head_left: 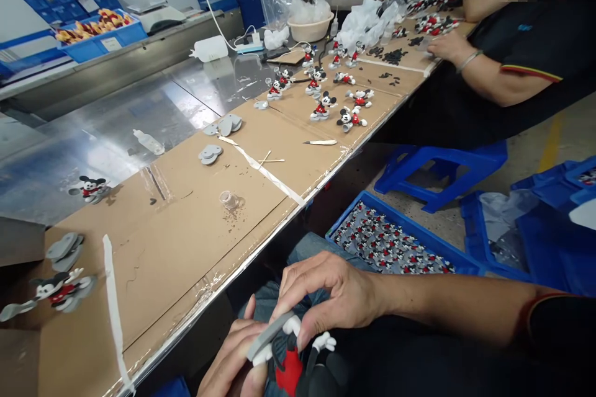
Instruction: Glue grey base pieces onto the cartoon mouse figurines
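A Mickey Mouse figurine point(289, 371) in red, black and white is tipped over above my lap, its white shoes against a flat grey base point(270, 336). My left hand point(237, 356) is closed on the base and a shoe, from the left. From above, my right hand point(328, 294) pinches the base and the other shoe between fingers and thumb. The figurine's head is partly cut off by the lower edge of the view. On the cardboard-covered table point(200, 223) lie loose grey bases point(210, 154) and a small clear cup point(229, 200).
Several finished-looking figurines point(322, 105) stand or lie farther along the table, near a white-handled knife point(321, 142) and cotton swabs point(270, 160). A blue crate point(363, 198) of figurines sits at my right. Beyond it, a co-worker's hand point(451, 48) rests at the table edge.
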Demonstrator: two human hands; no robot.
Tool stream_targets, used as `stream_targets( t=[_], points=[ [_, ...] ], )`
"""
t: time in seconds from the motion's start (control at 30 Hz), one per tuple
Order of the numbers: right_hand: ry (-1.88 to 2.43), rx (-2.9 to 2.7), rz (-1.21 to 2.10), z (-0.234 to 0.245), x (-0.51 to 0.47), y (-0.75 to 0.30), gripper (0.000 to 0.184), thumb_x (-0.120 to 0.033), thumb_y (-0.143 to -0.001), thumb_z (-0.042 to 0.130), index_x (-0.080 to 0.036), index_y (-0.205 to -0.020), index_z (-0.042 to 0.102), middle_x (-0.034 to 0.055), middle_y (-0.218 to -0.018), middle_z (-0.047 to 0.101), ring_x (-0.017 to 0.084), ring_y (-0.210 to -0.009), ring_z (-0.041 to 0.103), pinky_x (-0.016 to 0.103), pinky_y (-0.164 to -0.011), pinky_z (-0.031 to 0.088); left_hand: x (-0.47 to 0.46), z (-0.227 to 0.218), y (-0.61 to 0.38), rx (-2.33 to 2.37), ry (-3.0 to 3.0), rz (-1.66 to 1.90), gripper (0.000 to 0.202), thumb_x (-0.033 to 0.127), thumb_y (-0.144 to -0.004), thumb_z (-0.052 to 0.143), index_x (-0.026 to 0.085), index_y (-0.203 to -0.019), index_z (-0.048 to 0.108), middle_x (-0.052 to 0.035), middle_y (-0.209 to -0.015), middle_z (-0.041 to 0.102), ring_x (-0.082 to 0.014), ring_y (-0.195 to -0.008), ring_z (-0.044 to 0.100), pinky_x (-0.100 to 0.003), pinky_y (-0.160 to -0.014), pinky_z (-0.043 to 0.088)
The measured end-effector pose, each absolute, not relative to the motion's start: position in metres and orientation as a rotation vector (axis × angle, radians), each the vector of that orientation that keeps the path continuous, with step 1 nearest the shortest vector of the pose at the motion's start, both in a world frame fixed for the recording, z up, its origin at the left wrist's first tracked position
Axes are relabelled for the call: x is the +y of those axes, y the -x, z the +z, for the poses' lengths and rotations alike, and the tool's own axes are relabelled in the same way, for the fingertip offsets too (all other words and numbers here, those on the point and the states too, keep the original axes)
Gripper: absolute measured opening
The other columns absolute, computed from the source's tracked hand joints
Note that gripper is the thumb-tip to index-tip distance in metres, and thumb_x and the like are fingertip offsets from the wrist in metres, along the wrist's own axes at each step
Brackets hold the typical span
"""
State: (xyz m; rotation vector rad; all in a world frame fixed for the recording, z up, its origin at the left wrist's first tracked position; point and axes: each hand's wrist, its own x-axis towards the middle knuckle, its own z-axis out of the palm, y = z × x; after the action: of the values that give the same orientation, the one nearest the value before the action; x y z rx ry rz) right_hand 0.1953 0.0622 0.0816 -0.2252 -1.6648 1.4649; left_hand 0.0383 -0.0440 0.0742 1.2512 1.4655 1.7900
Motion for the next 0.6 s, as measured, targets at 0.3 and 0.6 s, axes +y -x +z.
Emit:
stream_targets(
  t=[0.3,0.6],
  points=[
    [0.502,-1.565,1.761,0.070,0.059,-0.193,0.031,-0.036,-0.070,0.084,-0.017,-0.094,0.078,0.0030,-0.080,0.073,0.013,-0.071,0.063,0.025,-0.073,0.050,-0.048,0.056,-0.037,1.521,-0.795,1.758,0.026,0.040,-0.062,0.087,0.021,-0.078,0.079,-0.0044,-0.079,0.077,-0.0242,-0.084,0.072,-0.039,-0.092,0.055],
    [0.635,-1.452,1.903,0.067,0.057,-0.190,0.030,-0.034,-0.065,0.086,-0.016,-0.089,0.079,0.0011,-0.077,0.072,0.012,-0.072,0.061,0.024,-0.075,0.049,-0.044,0.053,-0.041,1.455,-0.585,1.772,0.025,0.040,-0.054,0.091,0.026,-0.072,0.080,-0.0019,-0.074,0.076,-0.0167,-0.080,0.070,-0.028,-0.090,0.053]
  ],
)
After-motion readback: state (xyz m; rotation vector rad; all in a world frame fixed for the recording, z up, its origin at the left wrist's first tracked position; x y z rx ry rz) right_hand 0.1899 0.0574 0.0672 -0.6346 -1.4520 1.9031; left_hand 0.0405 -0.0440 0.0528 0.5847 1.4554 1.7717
